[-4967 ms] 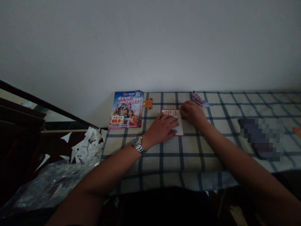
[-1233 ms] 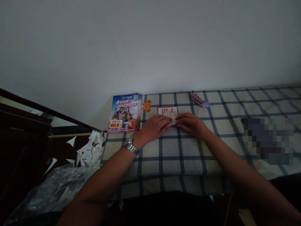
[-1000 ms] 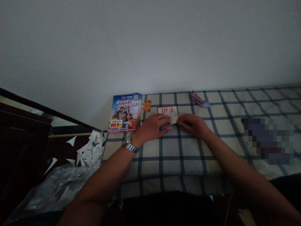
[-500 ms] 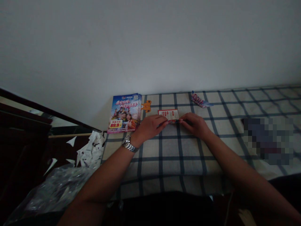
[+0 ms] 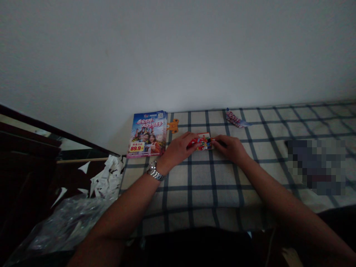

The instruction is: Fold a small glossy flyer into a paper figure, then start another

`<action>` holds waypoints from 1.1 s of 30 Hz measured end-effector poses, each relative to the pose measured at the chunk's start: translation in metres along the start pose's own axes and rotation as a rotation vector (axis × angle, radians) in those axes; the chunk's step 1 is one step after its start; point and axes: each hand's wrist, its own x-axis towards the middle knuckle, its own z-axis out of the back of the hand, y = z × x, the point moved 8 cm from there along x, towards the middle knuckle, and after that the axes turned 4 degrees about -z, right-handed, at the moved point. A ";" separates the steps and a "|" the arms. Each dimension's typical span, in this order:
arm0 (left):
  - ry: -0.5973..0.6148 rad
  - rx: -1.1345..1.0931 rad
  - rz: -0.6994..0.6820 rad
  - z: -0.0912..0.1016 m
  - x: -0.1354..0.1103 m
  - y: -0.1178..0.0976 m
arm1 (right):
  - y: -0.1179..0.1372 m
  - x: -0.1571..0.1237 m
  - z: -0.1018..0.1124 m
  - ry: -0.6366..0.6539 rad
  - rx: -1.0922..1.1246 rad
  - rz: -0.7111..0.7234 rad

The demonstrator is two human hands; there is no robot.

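Observation:
A small folded paper flyer point(image 5: 205, 145), printed in red with colourful figures, lies between my hands on the checked cloth. My left hand point(image 5: 181, 147), with a metal watch on the wrist, pinches its left end. At the opposite end, the fingertips of my right hand point(image 5: 228, 147) are closed on the paper. Part of the flyer is covered by my left fingers. Just beyond my left hand is a stack of blue and pink flyers point(image 5: 146, 133). Behind my right hand rests a narrow folded flyer point(image 5: 236, 118).
A wall point(image 5: 194, 55) rises along the far edge of the checked cloth point(image 5: 225, 193). An orange bear figure point(image 5: 174, 126) is beside the stack. Torn white paper point(image 5: 108, 178) and a clear plastic bag point(image 5: 69, 218) lie at left. A pixelated object point(image 5: 317, 167) is at right.
The flyer's near part has been turned up, so a red, colourful side now shows where white printed text was. Both hands remain at its ends, slightly shifted.

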 end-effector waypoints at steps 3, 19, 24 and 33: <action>-0.013 -0.028 0.001 0.001 0.002 -0.002 | 0.001 0.002 -0.002 -0.002 -0.026 -0.019; -0.016 0.135 0.020 -0.008 0.004 0.012 | 0.009 0.007 0.002 -0.134 -0.097 0.009; -0.012 0.140 0.012 -0.009 0.003 0.011 | 0.009 0.008 0.003 -0.120 -0.131 0.021; 0.005 0.139 0.000 -0.010 0.003 0.011 | 0.004 0.007 -0.005 -0.069 -0.223 0.003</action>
